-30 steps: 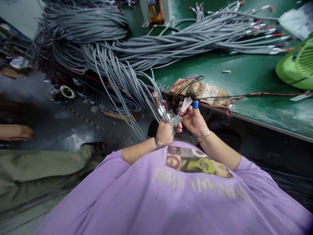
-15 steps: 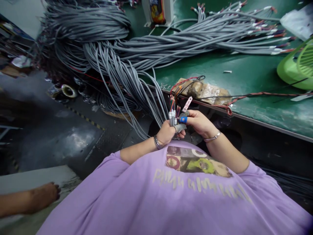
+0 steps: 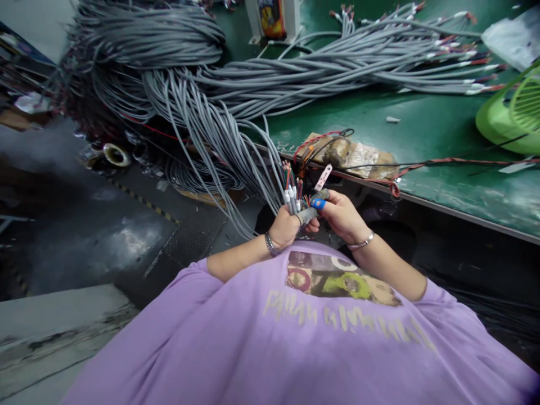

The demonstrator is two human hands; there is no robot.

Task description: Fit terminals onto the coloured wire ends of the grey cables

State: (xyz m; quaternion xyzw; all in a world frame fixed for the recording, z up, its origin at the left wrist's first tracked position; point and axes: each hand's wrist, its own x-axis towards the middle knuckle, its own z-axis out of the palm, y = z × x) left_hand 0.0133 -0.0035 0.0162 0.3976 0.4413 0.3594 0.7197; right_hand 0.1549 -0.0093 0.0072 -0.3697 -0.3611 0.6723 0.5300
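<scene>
Head view looks down on a green workbench (image 3: 422,129) whose front edge runs diagonally from the middle toward the lower right. Left of and below that edge lies a dark floor (image 3: 105,236) with a yellow-black striped line, and a pale slab (image 3: 50,326) fills the lower left corner.

A thick heap of grey cables (image 3: 295,79) covers the back of the bench and spills off its left end in a hanging sheaf. A lime-green fan (image 3: 510,112) sits at the right edge, and a box with an orange label (image 3: 272,17) stands at the top. On the bench's front edge lies a brown wrapped block (image 3: 358,156). A twisted red-black wire (image 3: 442,163) runs from beside it toward the right. A tape roll (image 3: 110,154) lies on the floor under the cable heap.

Just in front of the bench edge and above the purple shirt (image 3: 295,337), the left hand (image 3: 284,228) is fisted around a bunch of cable ends (image 3: 291,191). Their coloured wires stand upright out of the fist. The right hand (image 3: 341,214) touches it, fingers curled, and its blue-capped thumb presses against a grey-capped finger of the left. A pale strip (image 3: 323,176) sticks up from the right hand's pinch, beside the wires. The hanging sheaf crowds in close on the left side of both hands.
</scene>
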